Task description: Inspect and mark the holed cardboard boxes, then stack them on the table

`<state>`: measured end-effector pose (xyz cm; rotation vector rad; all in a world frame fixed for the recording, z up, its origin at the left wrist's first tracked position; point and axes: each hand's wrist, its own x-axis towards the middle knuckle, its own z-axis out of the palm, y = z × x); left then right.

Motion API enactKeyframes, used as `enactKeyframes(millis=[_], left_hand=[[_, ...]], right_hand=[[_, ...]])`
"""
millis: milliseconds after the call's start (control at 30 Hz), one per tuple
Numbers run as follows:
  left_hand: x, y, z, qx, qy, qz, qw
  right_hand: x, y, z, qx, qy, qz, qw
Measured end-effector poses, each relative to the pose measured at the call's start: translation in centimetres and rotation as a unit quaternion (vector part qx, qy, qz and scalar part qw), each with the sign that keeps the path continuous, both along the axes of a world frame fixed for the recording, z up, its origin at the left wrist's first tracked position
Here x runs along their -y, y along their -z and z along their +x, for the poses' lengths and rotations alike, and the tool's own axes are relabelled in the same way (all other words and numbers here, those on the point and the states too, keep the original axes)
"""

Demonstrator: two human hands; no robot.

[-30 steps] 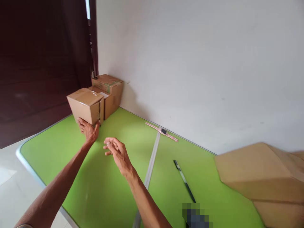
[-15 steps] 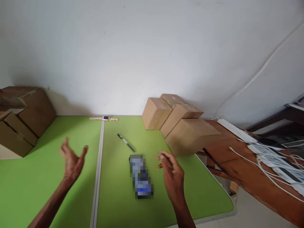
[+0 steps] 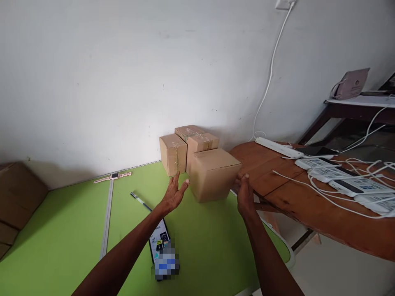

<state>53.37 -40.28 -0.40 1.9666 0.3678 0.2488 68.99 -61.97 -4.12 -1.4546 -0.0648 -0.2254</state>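
My left hand (image 3: pixel 175 195) is open in front of the cardboard boxes, thumb apart from the stretched fingers. Its fingertips come close to the lower edge of a small box (image 3: pixel 173 155); whether they touch cannot be told. Just left of the hand's thumb side stands the nearest, larger cardboard box (image 3: pixel 214 176). At that box's right side my right hand (image 3: pixel 245 193) has its thumb raised and its other fingers bent towards the cardboard, partly hidden. Contact there is unclear. Behind the large box are two more boxes, one being a taped box (image 3: pixel 203 142).
A smartphone (image 3: pixel 160 242) lies under my left forearm on the green table (image 3: pixel 210 238), near a pen (image 3: pixel 140 200). A pink-strapped watch (image 3: pixel 115 176) is by the wall. More boxes (image 3: pixel 21 193) stand left. Power strips (image 3: pixel 358 187) and cables cover part of the brown table (image 3: pixel 277 193).
The view has turned to the right. Both hands have moved forward to the right-hand group of boxes, the left one crossing above the phone.
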Motion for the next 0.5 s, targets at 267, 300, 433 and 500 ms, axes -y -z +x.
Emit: enactKeyframes(millis=[267,300,433,500], left_hand=[[-1.1,2.4,3.1,0.011,0.004,-0.155,0.988],[-1.1,2.5,3.4,0.012,0.007,-0.167,0.986],[-0.2,2.5,3.5,0.033,0.043,-0.194,0.979],[0.3,1.9,1.5,0.051,0.058,-0.195,0.978]], right_hand=[[0.8,3.4,-3.9,-0.086,-0.010,0.020,0.996],[-0.1,3.4,-4.2,-0.084,-0.037,0.027,0.995],[-4.0,3.5,-5.8,-0.061,-0.124,0.057,0.989],[-5.0,3.6,-7.3,-0.058,-0.141,0.067,0.986]])
